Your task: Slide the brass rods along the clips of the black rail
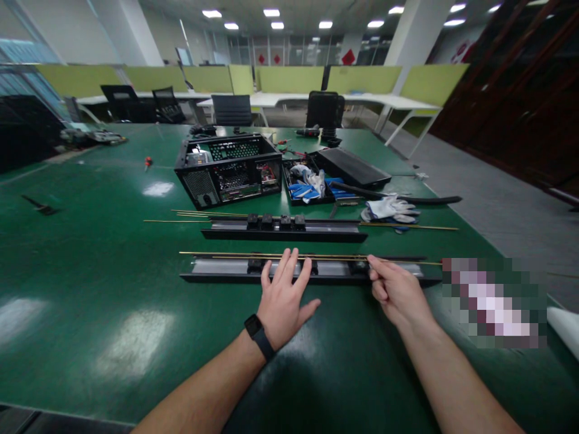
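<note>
A glossy green tabletop (335,361) stretches beneath and around a person's hands. The left hand (284,298) is spread, fingertips over a long black rail (221,279); the right hand (400,292) pinches a thin brass-coloured rod (212,254) lying along that rail. Just beyond the hands lies a second rail (284,237), then an open computer case (194,188). Farther off, white desks (278,98), lime partitions (289,79) and ceiling lights (271,12) fill an office.
</note>
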`<state>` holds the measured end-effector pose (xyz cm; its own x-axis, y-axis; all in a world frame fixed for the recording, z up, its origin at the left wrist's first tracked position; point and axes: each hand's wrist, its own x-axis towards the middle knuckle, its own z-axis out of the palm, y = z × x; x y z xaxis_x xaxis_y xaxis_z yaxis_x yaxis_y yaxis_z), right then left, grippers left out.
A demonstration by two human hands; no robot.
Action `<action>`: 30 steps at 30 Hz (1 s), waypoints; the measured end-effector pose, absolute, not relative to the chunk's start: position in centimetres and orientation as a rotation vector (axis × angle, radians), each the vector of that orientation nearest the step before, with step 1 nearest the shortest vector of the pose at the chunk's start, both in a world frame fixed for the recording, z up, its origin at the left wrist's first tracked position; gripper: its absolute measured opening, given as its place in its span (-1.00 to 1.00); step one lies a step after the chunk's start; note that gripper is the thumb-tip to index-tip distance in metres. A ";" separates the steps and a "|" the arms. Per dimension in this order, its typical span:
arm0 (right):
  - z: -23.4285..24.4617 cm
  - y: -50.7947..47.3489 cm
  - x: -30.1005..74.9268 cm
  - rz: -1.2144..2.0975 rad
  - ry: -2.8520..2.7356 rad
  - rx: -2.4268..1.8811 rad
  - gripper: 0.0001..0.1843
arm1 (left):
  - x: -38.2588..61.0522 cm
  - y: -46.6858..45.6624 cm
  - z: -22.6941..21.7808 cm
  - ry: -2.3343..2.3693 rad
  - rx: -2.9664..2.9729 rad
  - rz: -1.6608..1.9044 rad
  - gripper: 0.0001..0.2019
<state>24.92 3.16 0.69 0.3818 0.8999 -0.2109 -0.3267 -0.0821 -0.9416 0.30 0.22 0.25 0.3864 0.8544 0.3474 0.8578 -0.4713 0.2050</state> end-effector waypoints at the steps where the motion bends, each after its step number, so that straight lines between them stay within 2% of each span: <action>1: 0.7 3.1 24.9 1.123 -0.601 -1.256 -0.61 | 0.3 0.2 0.3 -1.609 -2.611 -0.646 -0.24; 30: 0.8 3.1 25.0 1.139 -0.597 -1.248 -0.63 | 0.3 0.2 0.4 -1.583 -2.598 -0.687 -0.25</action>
